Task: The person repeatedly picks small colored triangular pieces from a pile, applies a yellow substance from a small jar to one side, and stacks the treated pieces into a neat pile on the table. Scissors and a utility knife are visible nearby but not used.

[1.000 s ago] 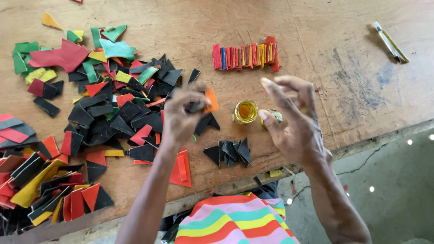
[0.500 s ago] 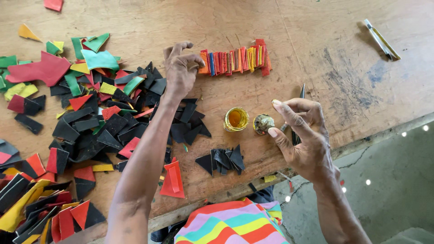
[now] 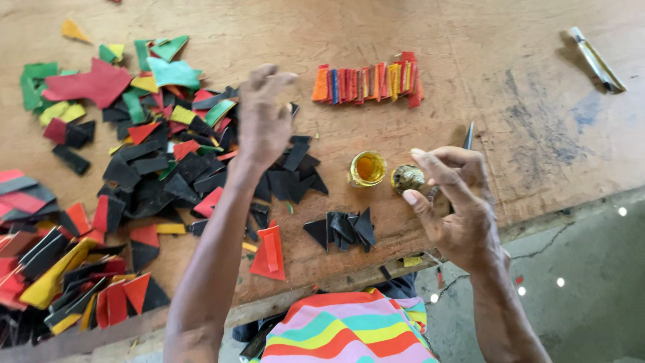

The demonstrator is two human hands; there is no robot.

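My left hand hovers with loose, spread fingers and nothing in it, over black triangles at the edge of a big pile of coloured scraps. It is blurred by motion. A row of upright red, orange and yellow pieces lies just beyond it to the right. My right hand sits beside a small yellow pot of amber liquid and its round lid. It grips a thin dark stick that pokes out above the fingers. A small heap of black triangles lies in front of the pot.
A red folded piece lies near the wooden table's front edge. More red, yellow and black strips are stacked at the left. A slim cutter rests at the far right. Grey floor shows past the edge.
My left hand carried an orange piece up to the coloured row, left it there, and has drawn back empty. My right hand dropped slightly beside the pot.
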